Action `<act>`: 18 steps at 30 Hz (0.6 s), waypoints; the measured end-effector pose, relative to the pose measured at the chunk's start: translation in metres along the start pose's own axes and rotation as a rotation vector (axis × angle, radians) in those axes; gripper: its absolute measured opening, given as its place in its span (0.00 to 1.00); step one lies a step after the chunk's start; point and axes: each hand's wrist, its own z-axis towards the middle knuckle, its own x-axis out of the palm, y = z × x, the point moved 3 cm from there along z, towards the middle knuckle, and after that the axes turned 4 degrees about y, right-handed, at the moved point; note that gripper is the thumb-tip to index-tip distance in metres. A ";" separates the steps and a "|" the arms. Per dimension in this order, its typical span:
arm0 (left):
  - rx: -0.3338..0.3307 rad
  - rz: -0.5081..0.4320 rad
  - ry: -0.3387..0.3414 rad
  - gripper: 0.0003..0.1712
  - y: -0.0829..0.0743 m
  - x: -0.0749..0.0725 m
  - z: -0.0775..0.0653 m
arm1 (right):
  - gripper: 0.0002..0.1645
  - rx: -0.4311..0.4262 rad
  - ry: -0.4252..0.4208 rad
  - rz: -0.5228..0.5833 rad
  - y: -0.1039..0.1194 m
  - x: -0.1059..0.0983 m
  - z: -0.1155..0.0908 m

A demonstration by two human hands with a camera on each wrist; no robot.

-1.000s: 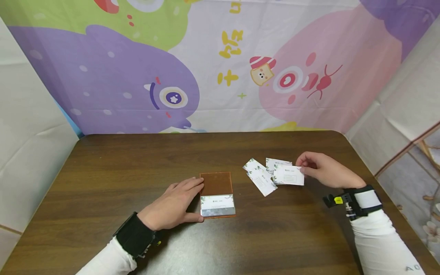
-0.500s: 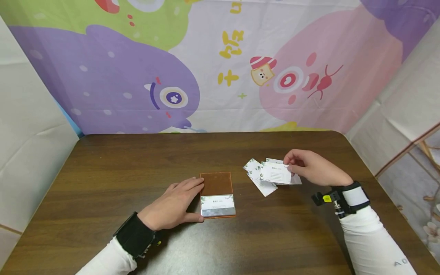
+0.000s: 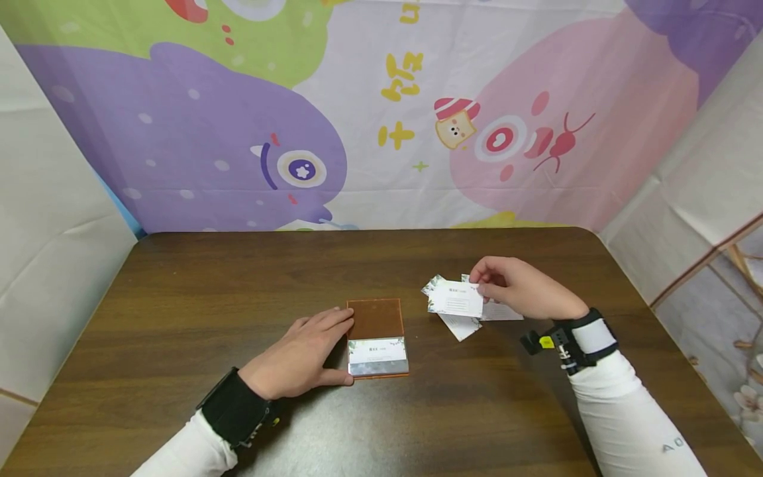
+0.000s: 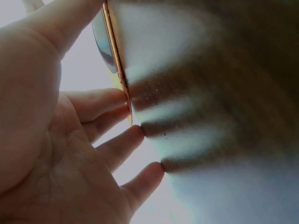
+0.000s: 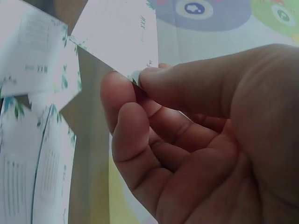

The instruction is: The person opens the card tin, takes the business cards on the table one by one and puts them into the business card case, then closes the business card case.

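Observation:
My right hand [image 3: 521,288] pinches the right corner of a white business card [image 3: 456,299] with a green leaf print, between thumb and fingertips. The right wrist view shows that card [image 5: 121,28] raised and tilted, with more cards [image 5: 39,163] lying below. Several similar cards [image 3: 502,312] overlap on the table under it. My left hand [image 3: 304,354] rests beside an orange-brown card case [image 3: 374,319], its fairly straight fingers and thumb touching the left edge. Another card [image 3: 377,349] sits in the case's lower half, behind a grey strip. In the left wrist view, fingertips touch the tabletop along the case's rim [image 4: 113,42].
The dark wood table [image 3: 238,265] runs back to a cartoon-print cloth [image 3: 381,199]. Pale cloth panels [image 3: 65,232] stand at both sides. Each wrist wears a black strap [image 3: 232,405].
My right hand has moved left with the pinched card, which now covers part of the left cards and uncovers those on the right. The left hand and case have stayed still.

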 end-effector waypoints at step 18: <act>-0.002 0.002 -0.002 0.55 0.000 0.000 0.000 | 0.08 -0.033 0.039 0.033 0.028 0.020 0.025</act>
